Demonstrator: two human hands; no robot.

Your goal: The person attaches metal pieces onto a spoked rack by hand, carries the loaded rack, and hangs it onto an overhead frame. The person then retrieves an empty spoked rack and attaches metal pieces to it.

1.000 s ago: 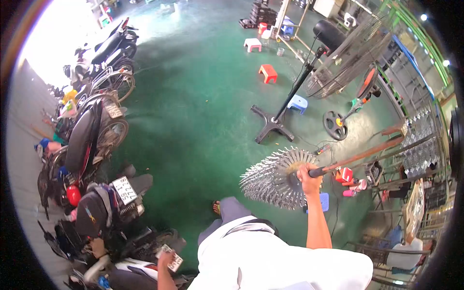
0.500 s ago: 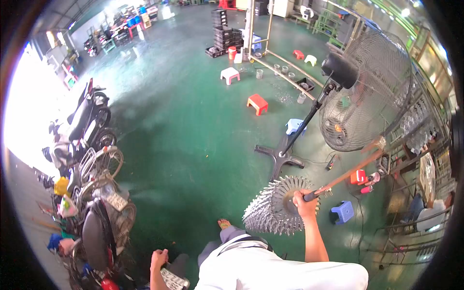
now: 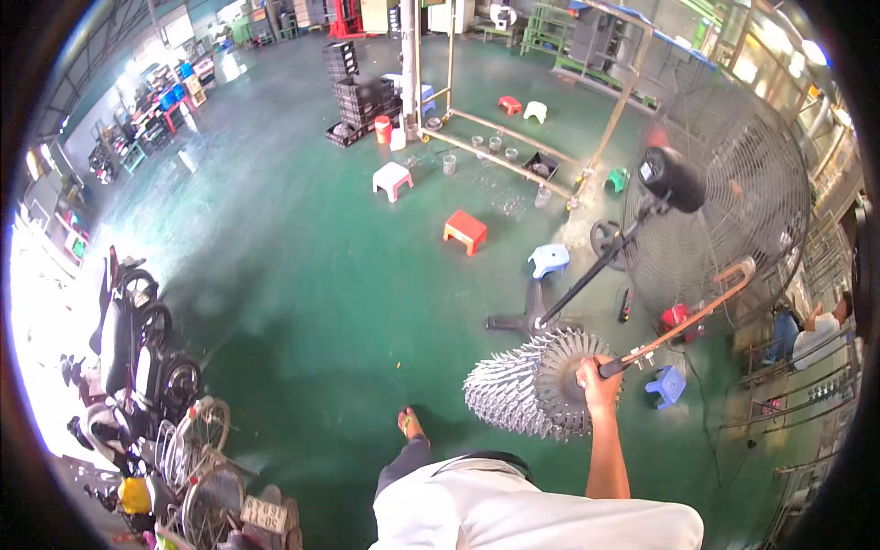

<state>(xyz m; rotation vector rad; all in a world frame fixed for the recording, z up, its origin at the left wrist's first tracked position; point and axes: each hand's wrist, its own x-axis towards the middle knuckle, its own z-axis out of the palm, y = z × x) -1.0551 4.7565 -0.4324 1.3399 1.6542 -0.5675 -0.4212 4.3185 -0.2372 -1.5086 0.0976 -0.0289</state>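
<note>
Steadily, the right hand (image 3: pixel 599 383) keeps its closed grip on the black handle (image 3: pixel 612 368) of a hooked rod (image 3: pixel 662 340), the bristling metal bundle (image 3: pixel 527 391) just to its left, as the motorbikes (image 3: pixel 115 344) slip lower at far left. The left hand, seen beside them half a second ago, has left the view (whether it holds anything, one cannot tell). Beyond the right hand stands a fan (image 3: pixel 674 181); near its right side, a blue stool (image 3: pixel 666 387). Judging by the shift, the bundle is being carried forward.

Red stool (image 3: pixel 465 233) nr lt-blue stool (image 3: pixel 550 259), blk crates (image 3: pixel 357 97) w/ red tub (image 3: pixel 382 130) beside.
</note>
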